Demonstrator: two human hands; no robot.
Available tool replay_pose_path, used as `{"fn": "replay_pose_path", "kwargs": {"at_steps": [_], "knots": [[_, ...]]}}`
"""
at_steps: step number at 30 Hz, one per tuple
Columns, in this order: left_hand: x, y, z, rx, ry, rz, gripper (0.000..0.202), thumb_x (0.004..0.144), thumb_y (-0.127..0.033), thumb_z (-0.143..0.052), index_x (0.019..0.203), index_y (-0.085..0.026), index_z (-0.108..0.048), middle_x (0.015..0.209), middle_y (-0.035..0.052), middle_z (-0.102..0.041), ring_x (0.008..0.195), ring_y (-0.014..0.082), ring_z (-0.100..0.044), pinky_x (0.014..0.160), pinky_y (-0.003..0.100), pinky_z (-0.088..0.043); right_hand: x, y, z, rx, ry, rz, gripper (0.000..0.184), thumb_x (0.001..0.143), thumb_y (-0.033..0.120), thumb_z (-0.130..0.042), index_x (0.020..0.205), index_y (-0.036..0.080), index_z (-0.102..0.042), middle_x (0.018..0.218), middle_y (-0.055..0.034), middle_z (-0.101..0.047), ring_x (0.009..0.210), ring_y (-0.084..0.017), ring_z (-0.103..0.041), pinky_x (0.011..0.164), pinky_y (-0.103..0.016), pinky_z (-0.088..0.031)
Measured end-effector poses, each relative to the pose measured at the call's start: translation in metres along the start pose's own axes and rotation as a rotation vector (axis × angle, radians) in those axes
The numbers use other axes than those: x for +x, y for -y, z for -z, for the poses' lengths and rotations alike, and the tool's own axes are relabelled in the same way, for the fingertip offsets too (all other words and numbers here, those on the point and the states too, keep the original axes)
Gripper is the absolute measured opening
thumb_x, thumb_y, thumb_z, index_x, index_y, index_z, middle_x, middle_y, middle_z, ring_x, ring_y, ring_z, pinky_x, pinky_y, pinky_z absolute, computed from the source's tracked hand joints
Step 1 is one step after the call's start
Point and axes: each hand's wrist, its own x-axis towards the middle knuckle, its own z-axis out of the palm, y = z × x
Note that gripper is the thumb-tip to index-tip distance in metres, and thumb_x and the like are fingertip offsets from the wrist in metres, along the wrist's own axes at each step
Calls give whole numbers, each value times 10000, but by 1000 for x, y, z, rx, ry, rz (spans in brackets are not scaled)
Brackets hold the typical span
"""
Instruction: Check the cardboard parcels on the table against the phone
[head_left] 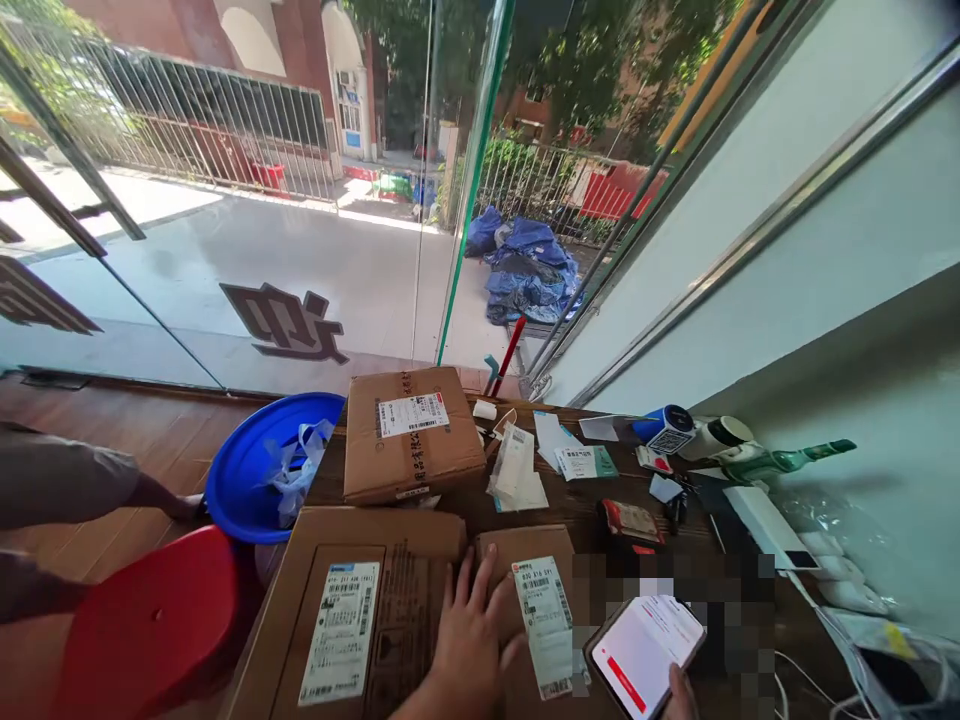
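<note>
My left hand (472, 635) lies palm down with fingers apart, across the seam between two cardboard boxes. Under its left side is the larger cardboard box (420, 540), bearing a white shipping label (341, 630). The smaller cardboard box (510, 550) at its right carries another shipping label (544, 625), close to my thumb. My right hand (679, 692) shows only in part at the bottom edge, holding a smartphone (641, 650) over the table. The phone's screen is lit, white with a red bar; its text is too small to read.
Behind stands a taped cardboard box (412, 470). Loose papers (517, 465), a dark red packet (630, 522), a blue can (667, 425) and a green bottle (787, 460) crowd the table. At left are a red stool (150, 620), a blue tub (247, 440) and a person's legs (67, 480).
</note>
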Motion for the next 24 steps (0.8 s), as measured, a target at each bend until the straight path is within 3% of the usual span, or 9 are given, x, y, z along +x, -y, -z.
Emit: {"fn": "replay_pose_path", "kwargs": {"at_steps": [4, 7, 11, 17, 24], "knots": [[-48, 8, 31, 79, -121, 144, 674, 898, -440, -479, 1492, -209, -262, 1565, 158, -213, 1416, 353, -231, 1111, 571, -286, -20, 3, -7, 4, 34, 58, 663, 677, 618, -569, 1204, 217, -567, 1295, -114, -589, 1258, -355, -493, 950, -559, -481], [-101, 34, 48, 236, -202, 292, 623, 893, -380, -469, 1429, -77, -375, 1502, 212, -327, 1371, 354, -307, 1112, 522, -284, -33, 14, -18, 113, 23, 60, 668, 643, 570, -619, 1185, 187, -542, 1324, -95, -561, 1286, -304, -463, 1102, -509, -339], [-144, 63, 70, 411, -73, 458, 641, 877, -381, -485, 1378, 14, -432, 1479, 225, -372, 1294, 380, -395, 1051, 507, -361, -44, 29, -29, 216, 36, 60, 569, 604, 493, -674, 1079, 198, -568, 1273, -55, -593, 1284, -269, -463, 1145, -465, -269], [-139, 58, 89, 594, 163, 533, 575, 919, -275, -456, 1442, -72, -330, 1547, 70, -262, 1269, 313, -430, 1035, 446, -397, -50, 35, -35, 246, 23, 69, 501, 588, 457, -688, 1008, 208, -577, 1205, -48, -629, 1291, -275, -455, 1142, -489, -265], [-129, 50, 95, 593, 249, 548, 587, 910, -236, -443, 1461, -91, -299, 1557, 24, -230, 1276, 356, -394, 998, 476, -414, -50, 37, -35, 274, 2, 57, 550, 525, 475, -708, 983, 195, -585, 1186, -67, -626, 1273, -294, -466, 1130, -495, -282]]}}
